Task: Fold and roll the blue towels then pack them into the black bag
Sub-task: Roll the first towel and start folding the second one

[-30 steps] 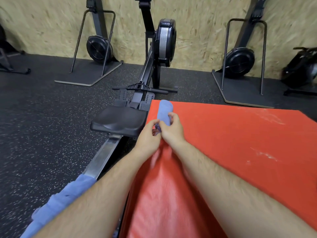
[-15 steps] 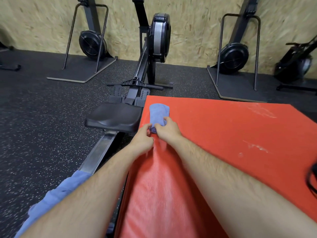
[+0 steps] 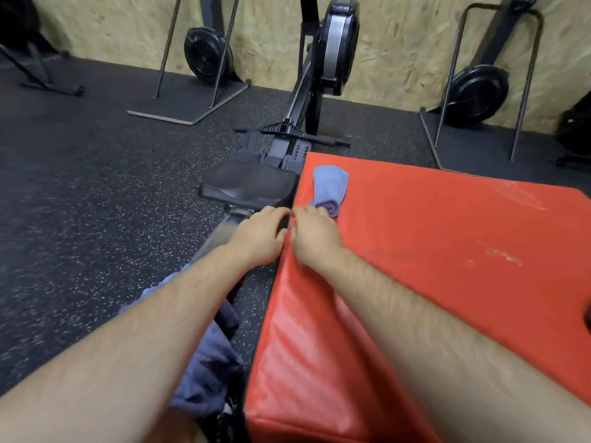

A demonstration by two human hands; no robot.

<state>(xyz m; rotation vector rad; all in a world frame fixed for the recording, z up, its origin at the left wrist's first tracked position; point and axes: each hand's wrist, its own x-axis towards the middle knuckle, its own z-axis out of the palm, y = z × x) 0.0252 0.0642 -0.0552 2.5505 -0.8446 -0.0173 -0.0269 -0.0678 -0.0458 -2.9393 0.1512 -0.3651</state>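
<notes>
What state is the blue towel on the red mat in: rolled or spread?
Rolled. The blue towel lies on the red mat as a compact bundle; spiral layers show at its end near the right hand.

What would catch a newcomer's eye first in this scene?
A big red pad fills the right side, with a rolled blue towel on its far left corner. The left hand and right hand meet at the pad's edge by the towel's near end. A black rower stands behind.

A rowing machine (image 3: pixel 336 52) stands on speckled black floor (image 3: pixel 96 187) before a chipboard wall (image 3: pixel 399 43).
</notes>
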